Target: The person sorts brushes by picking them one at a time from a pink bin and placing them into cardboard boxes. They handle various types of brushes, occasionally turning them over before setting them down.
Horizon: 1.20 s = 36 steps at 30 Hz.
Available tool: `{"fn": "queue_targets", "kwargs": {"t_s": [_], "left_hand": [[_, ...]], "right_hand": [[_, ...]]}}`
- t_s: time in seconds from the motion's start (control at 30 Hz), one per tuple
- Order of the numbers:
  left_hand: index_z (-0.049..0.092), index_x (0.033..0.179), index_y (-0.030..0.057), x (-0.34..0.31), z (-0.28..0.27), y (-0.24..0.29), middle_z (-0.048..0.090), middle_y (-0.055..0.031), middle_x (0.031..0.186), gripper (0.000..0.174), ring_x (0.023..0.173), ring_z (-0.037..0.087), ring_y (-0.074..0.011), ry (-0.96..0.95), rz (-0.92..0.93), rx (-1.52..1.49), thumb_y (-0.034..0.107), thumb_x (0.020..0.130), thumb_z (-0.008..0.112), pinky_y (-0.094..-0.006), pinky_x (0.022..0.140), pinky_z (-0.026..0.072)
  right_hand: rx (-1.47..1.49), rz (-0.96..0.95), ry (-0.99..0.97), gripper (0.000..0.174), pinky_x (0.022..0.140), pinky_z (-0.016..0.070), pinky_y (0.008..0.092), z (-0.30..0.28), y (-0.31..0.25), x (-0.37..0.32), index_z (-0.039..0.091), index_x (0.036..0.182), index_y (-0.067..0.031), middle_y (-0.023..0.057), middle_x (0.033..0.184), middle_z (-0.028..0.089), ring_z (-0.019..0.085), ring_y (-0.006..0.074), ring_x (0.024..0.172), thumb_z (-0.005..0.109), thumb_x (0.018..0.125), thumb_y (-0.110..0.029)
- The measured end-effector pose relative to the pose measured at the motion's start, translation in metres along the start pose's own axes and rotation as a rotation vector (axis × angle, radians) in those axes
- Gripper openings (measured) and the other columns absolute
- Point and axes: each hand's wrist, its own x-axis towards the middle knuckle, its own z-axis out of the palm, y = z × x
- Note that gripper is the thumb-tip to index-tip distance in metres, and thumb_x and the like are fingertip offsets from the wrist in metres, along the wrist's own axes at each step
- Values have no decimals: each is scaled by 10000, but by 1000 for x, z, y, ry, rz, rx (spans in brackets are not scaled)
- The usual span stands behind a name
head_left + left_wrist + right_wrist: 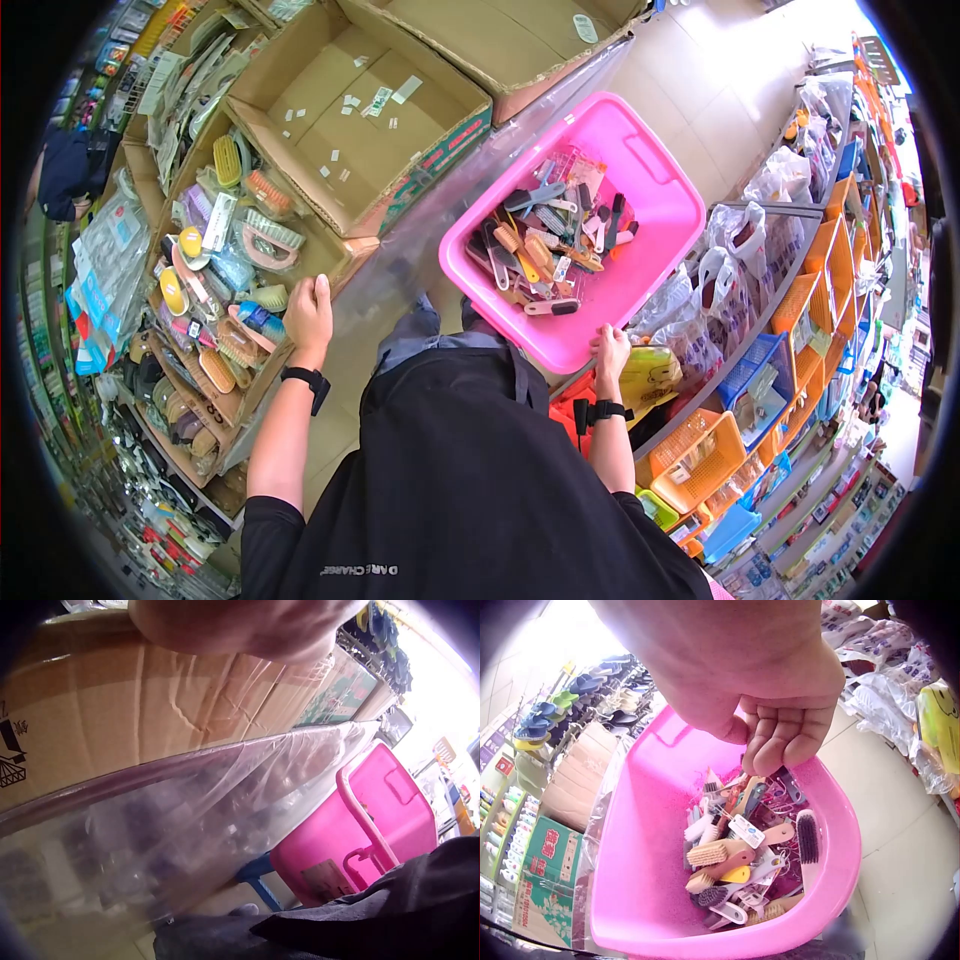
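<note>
A pink tub (pixel 640 250) stands in front of me with many brushes (pixel 735 855) in its bottom, some with wooden handles and some with plastic ones. My right hand (pixel 610 352) is beside the tub's near rim. In the right wrist view its fingers (pixel 780 735) are loosely curled over the tub with nothing between them. My left hand (pixel 309 312) is at the edge of a cardboard box (pixel 345 262) that holds more brushes, with its fingers pointing away from me. Only its underside shows in the left wrist view, above the box wall.
Another cardboard box (pixel 330 60) behind the brush box has paper scraps on its floor. A blue stool (pixel 259 874) shows under the tub. To the right are plastic bags (pixel 715 270) and orange baskets (pixel 700 460) on shelves. Rows of slippers (pixel 555 712) stand farther off.
</note>
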Motion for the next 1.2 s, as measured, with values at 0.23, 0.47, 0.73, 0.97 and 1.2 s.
{"fn": "queue_targets", "kwargs": {"t_s": [0.23, 0.47, 0.73, 0.97, 1.2], "left_hand": [[581, 843, 59, 1, 2, 0, 614, -134, 861, 452, 831, 591, -376, 19, 10, 3, 438, 1016, 408, -473, 698, 456], [591, 851, 63, 0, -1, 4, 620, -134, 858, 447, 823, 596, -376, 19, 12, 5, 436, 1016, 408, -472, 692, 459], [637, 917, 75, 1, -3, -1, 657, -137, 919, 444, 869, 619, -365, -3, 23, -36, 451, 1006, 419, -481, 726, 474], [631, 893, 77, 0, -9, -4, 657, -133, 884, 442, 842, 626, -367, -17, 43, -112, 457, 1004, 435, -481, 705, 478], [635, 893, 84, 0, -12, -10, 664, -146, 868, 454, 832, 634, -366, -24, 70, -139, 479, 999, 438, -486, 695, 486]], "right_hand": [[-38, -24, -23, 279, 437, 418, 254, -3, 4, 4, 618, 860, -7, 71, 610, 598, 527, 125, 443, 563, 966, -259], [-9, 26, -24, 277, 417, 398, 258, -2, 0, 4, 612, 857, 0, 78, 607, 591, 506, 124, 428, 553, 960, -251], [-55, -21, 54, 273, 422, 401, 264, 6, 9, 8, 605, 866, 3, 80, 613, 589, 506, 126, 436, 559, 950, -253], [-160, -180, 20, 246, 544, 474, 253, 12, 34, 6, 623, 1017, 4, 71, 826, 647, 583, 103, 636, 592, 947, -229], [-352, -402, -194, 326, 765, 523, 306, 39, 26, -61, 641, 1092, 25, 73, 947, 686, 645, 168, 847, 635, 937, -262]]}}
